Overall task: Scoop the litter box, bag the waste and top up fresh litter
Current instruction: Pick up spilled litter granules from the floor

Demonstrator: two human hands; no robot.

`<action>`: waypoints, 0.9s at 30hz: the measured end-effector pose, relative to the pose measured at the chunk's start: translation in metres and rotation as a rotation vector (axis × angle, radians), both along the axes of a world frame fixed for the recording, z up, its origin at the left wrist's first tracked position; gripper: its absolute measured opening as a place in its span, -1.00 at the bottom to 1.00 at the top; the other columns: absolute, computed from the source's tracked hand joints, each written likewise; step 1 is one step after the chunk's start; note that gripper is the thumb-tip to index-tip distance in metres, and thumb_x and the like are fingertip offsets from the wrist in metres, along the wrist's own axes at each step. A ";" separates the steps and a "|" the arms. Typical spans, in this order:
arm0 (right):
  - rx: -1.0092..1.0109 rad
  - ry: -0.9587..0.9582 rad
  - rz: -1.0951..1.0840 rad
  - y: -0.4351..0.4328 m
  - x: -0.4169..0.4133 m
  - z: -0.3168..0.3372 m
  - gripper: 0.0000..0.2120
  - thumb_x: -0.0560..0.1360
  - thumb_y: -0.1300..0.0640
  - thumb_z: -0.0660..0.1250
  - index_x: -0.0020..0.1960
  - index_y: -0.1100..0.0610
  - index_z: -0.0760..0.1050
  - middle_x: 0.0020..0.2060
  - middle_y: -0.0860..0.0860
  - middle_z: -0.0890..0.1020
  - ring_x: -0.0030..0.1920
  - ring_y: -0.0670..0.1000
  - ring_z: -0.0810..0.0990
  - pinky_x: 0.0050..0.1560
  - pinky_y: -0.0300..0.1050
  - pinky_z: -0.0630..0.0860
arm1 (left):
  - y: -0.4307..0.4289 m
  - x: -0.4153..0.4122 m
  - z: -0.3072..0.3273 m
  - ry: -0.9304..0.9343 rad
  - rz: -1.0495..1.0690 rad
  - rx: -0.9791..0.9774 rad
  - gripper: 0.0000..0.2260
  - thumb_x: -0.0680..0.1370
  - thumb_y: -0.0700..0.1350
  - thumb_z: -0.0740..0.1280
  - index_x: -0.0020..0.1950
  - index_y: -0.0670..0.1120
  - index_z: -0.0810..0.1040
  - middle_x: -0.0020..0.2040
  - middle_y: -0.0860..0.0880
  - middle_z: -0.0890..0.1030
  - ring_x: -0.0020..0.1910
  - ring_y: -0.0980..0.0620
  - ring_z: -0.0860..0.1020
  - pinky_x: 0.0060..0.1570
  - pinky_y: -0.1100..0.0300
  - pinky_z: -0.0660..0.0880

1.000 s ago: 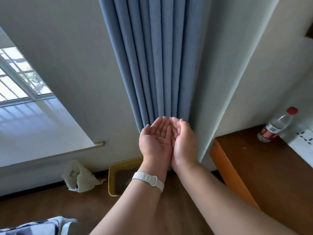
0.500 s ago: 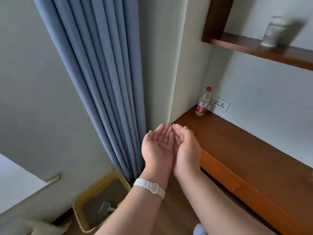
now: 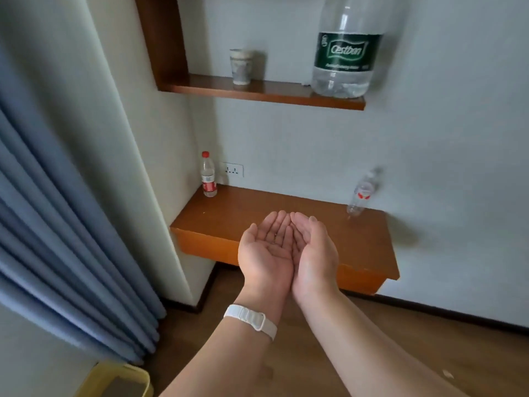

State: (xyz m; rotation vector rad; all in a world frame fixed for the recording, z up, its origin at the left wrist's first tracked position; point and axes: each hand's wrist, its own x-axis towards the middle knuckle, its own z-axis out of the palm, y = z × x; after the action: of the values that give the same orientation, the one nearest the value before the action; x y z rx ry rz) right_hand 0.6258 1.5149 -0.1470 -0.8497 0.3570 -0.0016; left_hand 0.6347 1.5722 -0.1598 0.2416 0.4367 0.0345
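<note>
My left hand (image 3: 264,250) and my right hand (image 3: 313,247) are held out in front of me, palms up, side by side and touching along their edges. The fingers are relaxed and slightly cupped, and both hands hold nothing. A white band sits on my left wrist. A corner of the yellow litter box (image 3: 120,379) with grey litter in it shows at the bottom left on the floor. No scoop or bag is in view.
A low wooden ledge (image 3: 229,213) beyond my hands carries a red-capped bottle (image 3: 208,174) and a clear bottle (image 3: 362,193). A wall shelf (image 3: 257,90) above holds a cup (image 3: 241,65) and a large water bottle (image 3: 345,47). A blue curtain (image 3: 57,239) hangs at left.
The view has swung to the right, away from the window and curtain toward the ledge and shelf. The litter box slid to the bottom left corner. My hands stayed joined, palms up.
</note>
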 end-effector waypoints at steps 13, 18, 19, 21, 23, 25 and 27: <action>0.165 -0.031 -0.507 -0.359 -0.115 0.015 -0.79 0.53 0.20 0.29 0.05 0.28 0.63 -0.06 0.14 0.72 0.00 0.04 0.71 0.01 -0.13 0.58 | -0.372 -0.081 0.011 -0.005 -0.524 0.028 -0.60 0.67 -0.05 0.08 0.21 -0.32 0.55 0.08 -0.27 0.66 0.13 -0.20 0.63 0.26 -0.01 0.48; 0.198 -0.046 -0.671 -0.504 -0.178 0.002 -0.73 0.50 0.17 0.33 0.12 0.31 0.60 0.04 0.18 0.69 0.08 0.08 0.68 0.23 0.00 0.55 | -0.523 -0.142 0.005 0.008 -0.675 0.035 -0.61 0.66 -0.07 0.10 0.19 -0.34 0.55 0.07 -0.28 0.66 0.03 -0.18 0.67 0.11 0.01 0.56; 0.203 -0.047 -0.703 -0.528 -0.190 0.002 -0.73 0.50 0.17 0.33 0.11 0.30 0.61 0.04 0.18 0.69 0.07 0.08 0.68 0.22 -0.01 0.55 | -0.549 -0.154 0.004 0.014 -0.708 0.034 -0.62 0.66 -0.08 0.11 0.18 -0.34 0.56 0.07 -0.28 0.66 0.03 -0.19 0.67 0.12 0.01 0.56; 0.210 -0.034 -0.784 -0.570 -0.214 0.004 -0.76 0.52 0.18 0.30 0.09 0.29 0.61 0.04 0.18 0.69 0.04 0.05 0.69 0.12 -0.10 0.59 | -0.596 -0.176 0.005 0.028 -0.771 0.038 -0.62 0.65 -0.08 0.11 0.17 -0.35 0.56 0.09 -0.29 0.65 0.06 -0.20 0.66 0.14 0.00 0.55; 0.216 -0.018 -0.872 -0.606 -0.238 0.009 -0.77 0.55 0.20 0.26 0.08 0.30 0.60 0.04 0.18 0.69 0.07 0.05 0.67 0.12 -0.13 0.58 | -0.636 -0.198 0.007 0.045 -0.838 0.042 -0.62 0.65 -0.08 0.11 0.17 -0.35 0.56 0.10 -0.29 0.65 0.09 -0.20 0.64 0.13 0.01 0.56; 0.194 -0.024 -0.938 -0.641 -0.258 0.011 -0.76 0.56 0.20 0.24 0.10 0.30 0.60 0.03 0.17 0.69 0.12 0.08 0.65 0.24 -0.05 0.53 | -0.672 -0.217 0.011 0.041 -0.910 0.037 -0.62 0.65 -0.08 0.11 0.17 -0.34 0.56 0.08 -0.29 0.65 0.06 -0.20 0.66 0.07 0.03 0.58; 0.153 -0.028 -1.008 -0.672 -0.274 0.008 -0.74 0.56 0.17 0.23 0.12 0.27 0.60 0.02 0.14 0.70 0.12 0.08 0.66 0.28 0.01 0.51 | -0.706 -0.232 0.011 0.038 -0.973 0.026 -0.62 0.66 -0.07 0.10 0.17 -0.34 0.56 0.05 -0.29 0.67 -0.02 -0.18 0.68 -0.05 0.05 0.64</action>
State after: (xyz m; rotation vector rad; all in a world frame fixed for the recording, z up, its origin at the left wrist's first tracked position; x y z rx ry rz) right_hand 0.3521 0.8432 -0.1394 -0.4457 0.7175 -0.9087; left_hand 0.4023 0.8664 -0.1486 0.4601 0.3208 -0.9183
